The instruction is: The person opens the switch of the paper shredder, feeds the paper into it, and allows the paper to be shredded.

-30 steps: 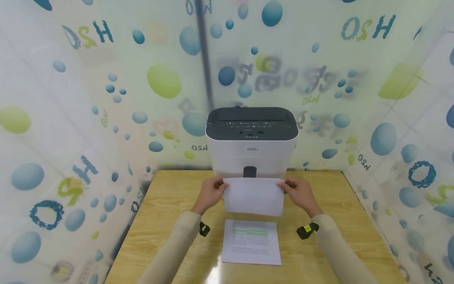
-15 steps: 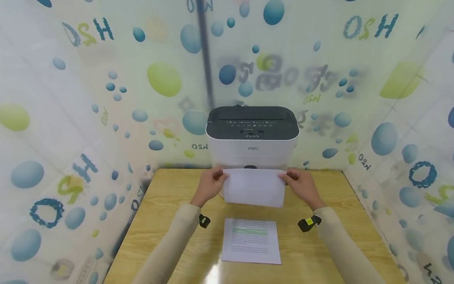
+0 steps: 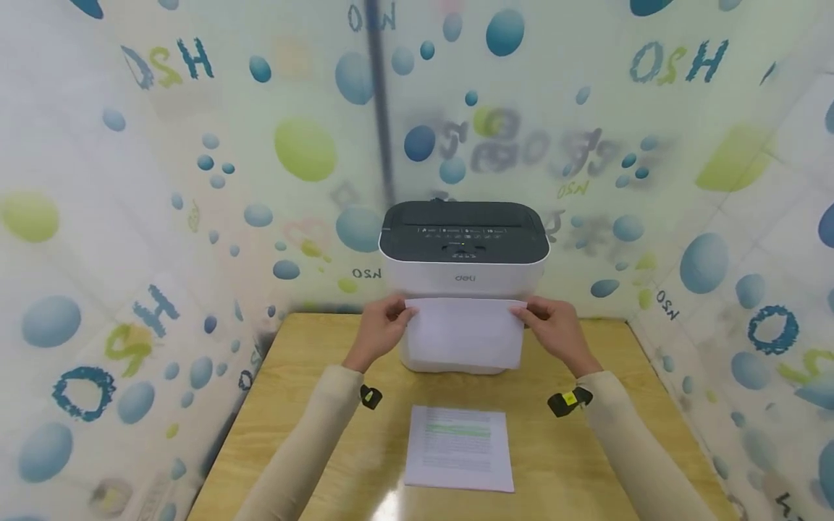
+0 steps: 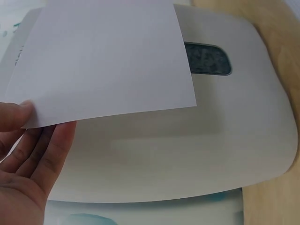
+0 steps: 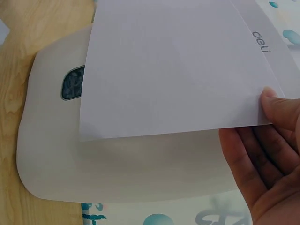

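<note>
A blank-faced white sheet of paper (image 3: 465,334) hangs in front of the paper shredder (image 3: 464,278), held at its two upper corners. My left hand (image 3: 381,327) pinches the left corner between thumb and fingers. At the right corner my right hand (image 3: 554,329) pinches in the same way. The shredder has a white body and a dark top with a slot (image 3: 462,226). Most of its front is hidden behind the sheet; part of the dark window (image 4: 211,59) shows in the left wrist view. Both wrist views show the thumbs on the near face of the paper.
A stack of printed paper (image 3: 460,452) with green highlighted lines lies nearer me on the wooden table (image 3: 313,420). Patterned curtain walls (image 3: 195,239) stand close behind the shredder and along both sides of the table.
Both hands have raised the sheet toward the shredder's top, and it now covers the dark front window in the head view. The stack has stayed in place.
</note>
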Demonstrator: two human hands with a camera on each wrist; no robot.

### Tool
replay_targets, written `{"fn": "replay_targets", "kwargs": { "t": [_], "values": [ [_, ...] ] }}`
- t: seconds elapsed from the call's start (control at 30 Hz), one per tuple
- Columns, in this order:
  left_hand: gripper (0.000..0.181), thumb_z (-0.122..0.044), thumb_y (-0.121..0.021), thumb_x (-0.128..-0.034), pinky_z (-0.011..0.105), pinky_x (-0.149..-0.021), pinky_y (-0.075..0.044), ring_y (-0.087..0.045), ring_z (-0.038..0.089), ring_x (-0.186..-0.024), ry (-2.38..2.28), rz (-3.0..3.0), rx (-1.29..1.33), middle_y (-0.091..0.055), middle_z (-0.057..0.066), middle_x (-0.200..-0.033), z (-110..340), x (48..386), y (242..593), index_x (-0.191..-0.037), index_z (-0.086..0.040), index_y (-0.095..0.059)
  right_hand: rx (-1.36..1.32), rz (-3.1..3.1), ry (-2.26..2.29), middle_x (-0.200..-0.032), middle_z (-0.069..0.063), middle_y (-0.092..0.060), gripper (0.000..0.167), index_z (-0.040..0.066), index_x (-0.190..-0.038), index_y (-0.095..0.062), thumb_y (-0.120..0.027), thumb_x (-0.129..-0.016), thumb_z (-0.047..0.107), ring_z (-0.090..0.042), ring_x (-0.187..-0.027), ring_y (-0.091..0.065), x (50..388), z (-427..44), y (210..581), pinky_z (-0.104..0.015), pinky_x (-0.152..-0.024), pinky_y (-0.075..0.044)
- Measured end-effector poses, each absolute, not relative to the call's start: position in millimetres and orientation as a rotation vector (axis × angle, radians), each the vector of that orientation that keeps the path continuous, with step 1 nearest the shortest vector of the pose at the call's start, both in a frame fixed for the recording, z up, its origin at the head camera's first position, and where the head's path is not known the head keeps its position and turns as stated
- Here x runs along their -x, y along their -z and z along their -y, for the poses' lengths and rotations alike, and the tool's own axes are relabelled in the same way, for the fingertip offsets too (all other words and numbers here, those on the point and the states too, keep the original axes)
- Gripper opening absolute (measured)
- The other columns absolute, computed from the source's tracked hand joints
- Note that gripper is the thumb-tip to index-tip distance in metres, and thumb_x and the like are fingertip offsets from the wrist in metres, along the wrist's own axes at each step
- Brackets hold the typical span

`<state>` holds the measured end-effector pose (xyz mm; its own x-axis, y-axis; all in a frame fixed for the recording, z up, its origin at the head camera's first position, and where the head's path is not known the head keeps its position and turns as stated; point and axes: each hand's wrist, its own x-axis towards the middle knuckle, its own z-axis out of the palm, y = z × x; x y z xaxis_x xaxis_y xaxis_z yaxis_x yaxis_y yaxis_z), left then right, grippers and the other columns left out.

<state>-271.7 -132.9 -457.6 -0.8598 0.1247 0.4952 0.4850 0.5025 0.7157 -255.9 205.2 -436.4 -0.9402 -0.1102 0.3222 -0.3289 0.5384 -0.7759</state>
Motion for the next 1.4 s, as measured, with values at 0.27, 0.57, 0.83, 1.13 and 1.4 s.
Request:
{"fn": "replay_targets", "kwargs": {
  "t": [0.27,0.57,0.83,1.13,1.4],
  "values": [
    [0.021,-0.012,-0.073,-0.0956,0.026,-0.064,-0.05,-0.057,0.016,-0.065,1.291,2.379,0.514,-0.065,0.004,-0.07,130.4,274.0,439.1,-0.077,-0.01,-0.063,-0.385,2.512,-1.328,-0.086,-0.009,-0.077,0.019,0.011,-0.099,-0.079,-0.073,-0.096,0.03,-0.024,-0.078,-0.073,254.7,-207.1,420.9,-0.024,-0.065,-0.055],
    [0.018,-0.01,-0.072,-0.0957,0.028,-0.065,-0.054,-0.061,0.016,-0.066,1.226,2.315,0.583,-0.066,0.007,-0.073,126.4,279.3,407.7,-0.08,-0.007,-0.063,-0.434,2.458,-1.296,-0.082,-0.009,-0.077,0.019,0.012,-0.096,-0.079,-0.074,-0.096,0.03,-0.007,-0.066,-0.067,259.7,-213.4,394.8,-0.023,-0.057,-0.05],
    [0.02,-0.012,-0.072,-0.0958,0.028,-0.064,-0.055,-0.062,0.015,-0.064,1.183,2.26,0.646,-0.068,0.007,-0.071,125.1,283.0,385.6,-0.079,-0.007,-0.064,-0.443,2.429,-1.281,-0.083,-0.008,-0.077,0.022,0.014,-0.094,-0.079,-0.071,-0.097,0.035,-0.011,-0.076,-0.071,262.3,-217.0,373.0,-0.02,-0.068,-0.054],
    [0.021,-0.014,-0.072,-0.096,0.028,-0.065,-0.057,-0.067,0.015,-0.067,1.18,2.217,0.671,-0.072,0.008,-0.073,130.3,285.7,359.9,-0.078,-0.008,-0.063,-0.44,2.452,-1.245,-0.092,-0.01,-0.078,0.03,0.012,-0.099,-0.079,-0.068,-0.099,0.041,-0.005,-0.077,-0.07,269.4,-213.4,349.8,-0.02,-0.071,-0.053],
    [0.022,-0.015,-0.071,-0.0967,0.027,-0.059,-0.044,-0.052,0.017,-0.059,1.174,2.197,0.702,-0.063,0.007,-0.066,132.5,291.5,335.6,-0.078,-0.008,-0.062,-0.393,2.473,-1.249,-0.095,-0.007,-0.079,0.032,0.013,-0.102,-0.078,-0.068,-0.098,0.043,0.004,-0.077,-0.07,274.4,-212.3,325.4,-0.018,-0.075,-0.053]
  ]
}}
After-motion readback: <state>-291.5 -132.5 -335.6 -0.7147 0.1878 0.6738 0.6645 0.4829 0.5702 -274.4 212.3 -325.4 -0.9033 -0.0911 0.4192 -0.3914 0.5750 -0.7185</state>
